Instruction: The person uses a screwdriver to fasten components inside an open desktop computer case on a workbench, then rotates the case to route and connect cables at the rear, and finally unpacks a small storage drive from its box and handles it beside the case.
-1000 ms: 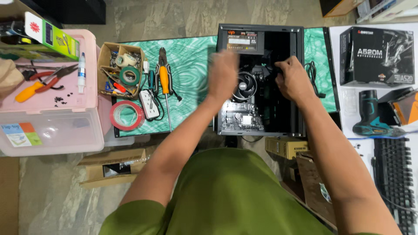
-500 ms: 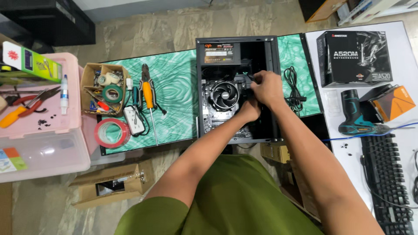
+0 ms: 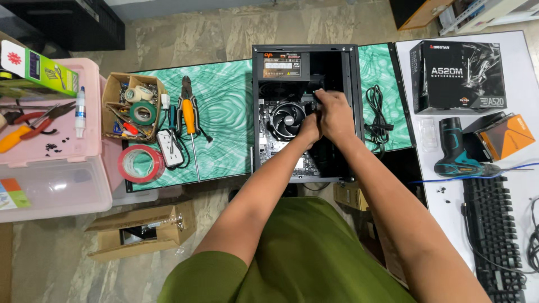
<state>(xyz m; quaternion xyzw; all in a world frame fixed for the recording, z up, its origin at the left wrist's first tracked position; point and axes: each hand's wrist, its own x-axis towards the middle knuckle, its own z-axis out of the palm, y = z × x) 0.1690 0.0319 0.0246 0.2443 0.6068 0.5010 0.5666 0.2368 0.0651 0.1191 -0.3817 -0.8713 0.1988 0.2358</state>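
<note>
**Two hands inside an open computer case**

A black computer case (image 3: 306,112) lies open on a green surface (image 3: 224,112). Both hands are inside it, pressed close to each other, just to the right of the round fan (image 3: 287,119).

The right hand (image 3: 336,115) lies on top, with its fingers curled around something small and dark near the top of the case. It is too hidden to tell what it is. The left hand (image 3: 310,128) sits just under the right hand and touches it. Its fingers are tucked out of sight, so I cannot tell if they are together or apart.

To the right of the case lies a coiled black cable (image 3: 377,115). Farther right, on a white surface (image 3: 522,168), are a black box (image 3: 457,76), a blue and black power screwdriver (image 3: 457,157) and a black keyboard (image 3: 494,235).

To the left of the case lie an orange screwdriver (image 3: 190,120), a red tape roll (image 3: 139,163) and a small cardboard box (image 3: 135,106) full of tape rolls. A pink bin (image 3: 56,140) stands well to the left.
</note>
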